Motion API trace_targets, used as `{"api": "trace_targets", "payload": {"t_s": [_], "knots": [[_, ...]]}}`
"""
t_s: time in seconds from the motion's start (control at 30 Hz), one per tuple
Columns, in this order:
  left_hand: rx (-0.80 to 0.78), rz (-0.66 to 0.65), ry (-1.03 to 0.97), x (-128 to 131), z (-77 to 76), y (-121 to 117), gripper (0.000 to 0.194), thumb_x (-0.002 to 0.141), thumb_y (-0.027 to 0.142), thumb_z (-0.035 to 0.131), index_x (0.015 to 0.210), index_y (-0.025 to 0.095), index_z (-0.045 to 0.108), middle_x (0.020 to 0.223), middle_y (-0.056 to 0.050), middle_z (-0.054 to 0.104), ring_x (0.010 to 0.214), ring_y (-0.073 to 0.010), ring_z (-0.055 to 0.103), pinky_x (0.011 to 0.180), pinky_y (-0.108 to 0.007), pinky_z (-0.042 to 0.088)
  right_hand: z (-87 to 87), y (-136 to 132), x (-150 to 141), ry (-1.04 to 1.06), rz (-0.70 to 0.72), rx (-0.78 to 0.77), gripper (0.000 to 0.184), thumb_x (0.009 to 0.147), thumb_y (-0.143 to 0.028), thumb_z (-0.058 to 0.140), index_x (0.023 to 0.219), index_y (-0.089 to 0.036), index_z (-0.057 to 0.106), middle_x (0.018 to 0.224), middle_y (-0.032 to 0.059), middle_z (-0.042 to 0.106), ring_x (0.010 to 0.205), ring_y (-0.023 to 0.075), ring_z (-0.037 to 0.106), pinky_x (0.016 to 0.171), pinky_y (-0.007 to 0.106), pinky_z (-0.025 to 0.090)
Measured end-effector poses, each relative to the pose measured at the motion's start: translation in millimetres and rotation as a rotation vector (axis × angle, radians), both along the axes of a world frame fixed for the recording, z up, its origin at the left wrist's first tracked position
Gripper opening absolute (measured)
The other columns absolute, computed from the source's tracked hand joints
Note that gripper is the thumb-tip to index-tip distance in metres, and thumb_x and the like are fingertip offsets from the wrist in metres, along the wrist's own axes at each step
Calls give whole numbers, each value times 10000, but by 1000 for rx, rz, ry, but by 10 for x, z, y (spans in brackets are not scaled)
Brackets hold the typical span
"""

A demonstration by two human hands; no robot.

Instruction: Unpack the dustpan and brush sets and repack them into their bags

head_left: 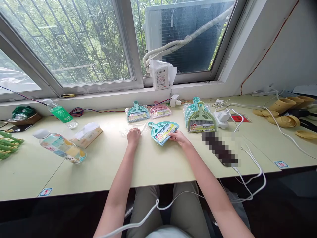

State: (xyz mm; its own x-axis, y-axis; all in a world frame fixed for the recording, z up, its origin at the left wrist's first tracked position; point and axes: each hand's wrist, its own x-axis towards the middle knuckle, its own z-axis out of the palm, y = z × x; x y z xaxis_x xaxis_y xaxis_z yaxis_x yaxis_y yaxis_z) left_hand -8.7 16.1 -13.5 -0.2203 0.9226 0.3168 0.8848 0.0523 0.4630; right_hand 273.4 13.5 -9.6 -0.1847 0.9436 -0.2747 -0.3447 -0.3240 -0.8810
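Observation:
My right hand (178,138) grips the lower right edge of a teal mini dustpan-and-brush set (160,132) with a printed card label, held tilted just over the table. My left hand (134,136) is closed, its curled fingers on a crumpled clear plastic bag (125,131) to the left of the set. Behind lie two more sets in clear wrap, a teal dustpan set (138,113) and a pink dustpan set (159,110). On the right, a green dustpan set (201,119) leans in front of several teal dustpan sets (193,105).
To the left are a juice bottle (60,147), a green-labelled water bottle (61,114) and a tissue pack (87,135). Right of my arm lie a blurred-out dark object (220,150), a white power strip (222,118) and loose white cables (257,172). Tan cups (282,105) stand farther right.

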Motion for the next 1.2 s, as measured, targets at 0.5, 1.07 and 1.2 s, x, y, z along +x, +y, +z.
{"api": "trace_targets", "payload": {"t_s": [0.5, 1.07, 1.2], "knots": [[294, -170, 11, 300, 135, -140, 295, 922, 300, 429, 1072, 236, 676, 1101, -52, 681, 1078, -254, 555, 1011, -400, 344, 48, -97, -151, -35, 30, 112, 267, 626, -119, 765, 874, -124, 667, 913, 89, 731, 785, 202, 708, 667, 298, 612], [313, -322, -166, 518, 237, -202, 306, 908, 398, 475, 1125, 277, 655, 1327, -37, 554, 1304, -254, 397, 1106, -435, 278, -22, -121, -275, 42, 30, 113, 288, 625, -129, 782, 886, -128, 662, 924, 79, 729, 812, 205, 705, 704, 318, 616], [362, -12, -390, 561, 290, -226, 710, 883, 482, 493, 1487, 257, 195, 1572, -74, 142, 1454, -281, 25, 1152, -498, 159, -30, -128, -302, 103, -25, 151, 272, 637, -155, 789, 872, -142, 653, 957, 64, 722, 851, 192, 697, 766, 325, 613]]}}
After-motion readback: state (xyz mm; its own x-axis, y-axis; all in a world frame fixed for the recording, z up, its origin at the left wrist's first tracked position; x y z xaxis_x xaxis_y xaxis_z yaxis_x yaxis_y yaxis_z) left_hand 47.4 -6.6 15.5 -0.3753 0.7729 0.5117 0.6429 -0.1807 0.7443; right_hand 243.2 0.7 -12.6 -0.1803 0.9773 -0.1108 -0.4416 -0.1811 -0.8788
